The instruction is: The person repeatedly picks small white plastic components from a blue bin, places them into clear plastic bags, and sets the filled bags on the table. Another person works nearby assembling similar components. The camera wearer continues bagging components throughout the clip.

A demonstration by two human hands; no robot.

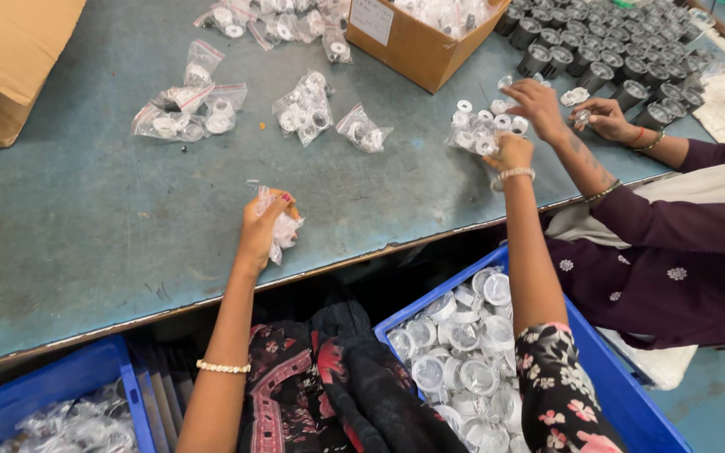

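My left hand (pixel 260 225) grips a small clear plastic bag (pixel 283 228) with white ring parts inside, held over the teal table (pixel 86 210) near its front edge. My right hand (pixel 511 153) reaches out to a loose pile of white ring parts (pixel 478 130) on the table and closes on some of them; what it holds is hidden by the fingers. A co-worker's two hands (pixel 539 105) (pixel 602 117) work at the same pile from the right.
Several filled clear bags (pixel 186 113) lie further back. A cardboard box (pixel 417 42) stands at the back, another (pixel 6 59) at the far left. Rows of dark cylindrical parts (pixel 614 46) fill the back right. Blue crates (pixel 614 377) (pixel 60 394) sit below the table edge.
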